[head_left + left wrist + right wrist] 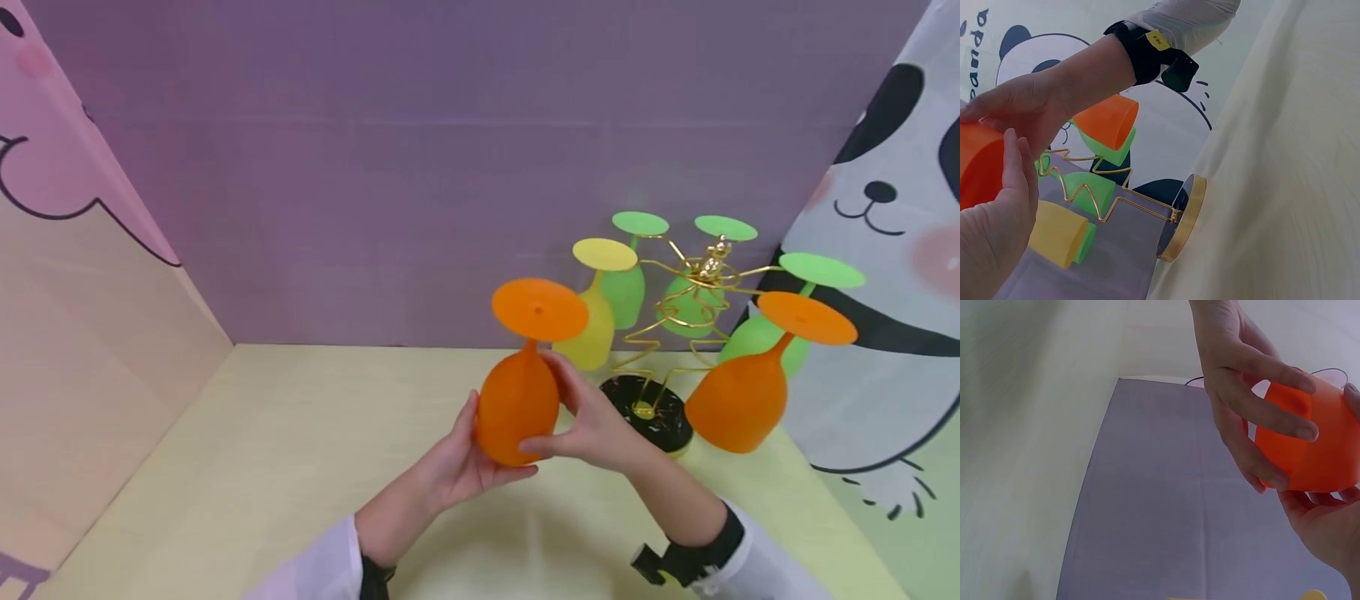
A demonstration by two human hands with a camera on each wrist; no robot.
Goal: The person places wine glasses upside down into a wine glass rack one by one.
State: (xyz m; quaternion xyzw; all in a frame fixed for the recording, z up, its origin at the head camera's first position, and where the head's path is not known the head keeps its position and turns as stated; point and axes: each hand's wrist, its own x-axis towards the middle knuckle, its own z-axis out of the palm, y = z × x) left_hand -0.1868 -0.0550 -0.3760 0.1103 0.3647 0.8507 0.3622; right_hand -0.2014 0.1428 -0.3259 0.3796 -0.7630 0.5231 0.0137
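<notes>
An orange stemmed goblet [517, 408] is upside down in front of me, its round foot on top. My left hand [461, 467] supports it from the left and below, thumb along the bowl and fingers across the mouth. On the other side my right hand [596, 421] grips the bowl between thumb and fingers. The left wrist view shows the left fingers [1013, 169] lying against the orange rim. Behind the right hand stands a gold wire rack [667, 325] on a round black base [652, 421].
Inverted goblets hang around the rack: a yellow one [588, 333], a second orange one [742, 396] and several green ones, including a green goblet [622, 296]. Under it all is a pale yellow table [300, 433], with a purple backdrop [360, 208] behind and a panda-printed panel [885, 250] at right.
</notes>
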